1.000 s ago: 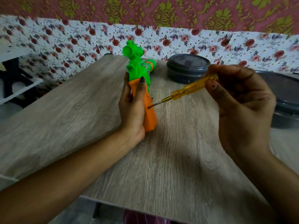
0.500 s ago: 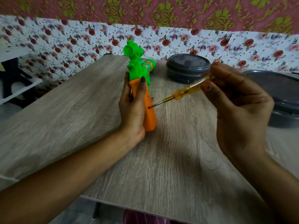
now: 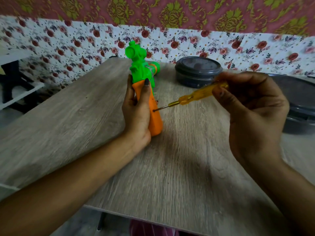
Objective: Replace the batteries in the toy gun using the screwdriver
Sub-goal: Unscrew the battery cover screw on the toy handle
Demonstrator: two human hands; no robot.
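Two bare hands work over a wood-grain table [image 3: 85, 126]. The left hand [image 3: 136, 113] is wrapped around the orange grip of the toy gun [image 3: 154, 120], thumb laid up the near face, fingers behind it. The gun stands upright near the middle of the surface, its orange butt resting on the tabletop and its green upper body and round scope pointing toward the far edge.

The right hand [image 3: 252, 109] pinches the rear end of the screwdriver [image 3: 196, 97] between thumb and fingertips, closed on its translucent yellow handle. The tool slants down and leftward from that hand; its thin metal tip meets a small dark spot on the right side of the orange grip, just beside the left palm.

A round dark lidded container [image 3: 198, 72] sits near the table's far edge, behind the screwdriver. Another dark, larger container [image 3: 300, 106] lies at the right edge, partly hidden by the right hand.
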